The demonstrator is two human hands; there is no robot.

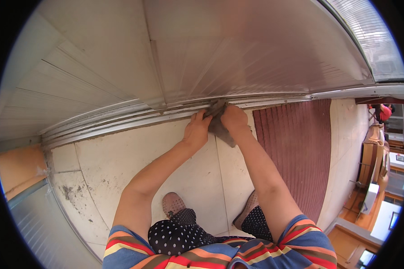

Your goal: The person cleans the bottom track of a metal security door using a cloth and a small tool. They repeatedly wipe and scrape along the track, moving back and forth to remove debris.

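Note:
A grey-brown cloth [222, 129] is bunched over the metal sliding-door track [121, 121], its lower corner hanging onto the tiled floor. My right hand [235, 118] grips the upper part of this cloth in curled fingers. On the other side, my left hand [196, 129] has its thumb and fingers on the cloth's left edge, close to the track's rails. The folds hide the stretch of track underneath. Right above both hands rises the pale door panel [222, 64], its foot at the track.
A ribbed maroon mat [294, 151] lies right of my hands. Dark dirt specks mark the pale floor tiles [101, 168] at left. An orange wall section [22, 169] borders the track's left end. Wooden furniture [370, 161] and a person in red [385, 113] are farther right.

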